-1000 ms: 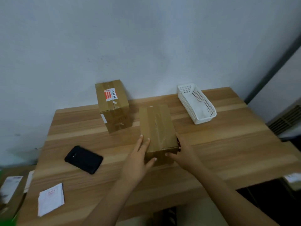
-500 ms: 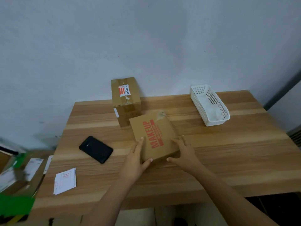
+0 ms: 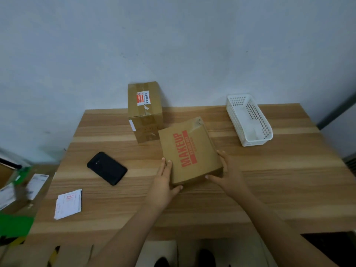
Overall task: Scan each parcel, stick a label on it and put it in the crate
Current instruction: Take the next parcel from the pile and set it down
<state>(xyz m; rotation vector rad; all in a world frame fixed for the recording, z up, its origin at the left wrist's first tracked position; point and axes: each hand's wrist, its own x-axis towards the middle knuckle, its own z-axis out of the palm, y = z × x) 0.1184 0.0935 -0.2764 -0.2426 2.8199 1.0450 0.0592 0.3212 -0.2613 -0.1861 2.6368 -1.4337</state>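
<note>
Straight-fingered, left hand (image 3: 163, 182) and right hand (image 3: 230, 173) press opposite sides of the brown cardboard parcel printed MAKEUP in red (image 3: 189, 149), thumbs at its near edge, mid wooden table (image 3: 269, 189). Best to settle it flat and steady before reaching for the black phone-like device (image 3: 107, 168).

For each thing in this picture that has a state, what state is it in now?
MAKEUP box, printed face up, held between both hands.
Taped carton, closed, upright, label on top.
White basket, upright, looks empty.
Black phone, lying flat, untouched.
Label sheets, lying on the table, untouched.
Left hand, fingers straight against the box.
Right hand, fingers straight against the box.
</note>
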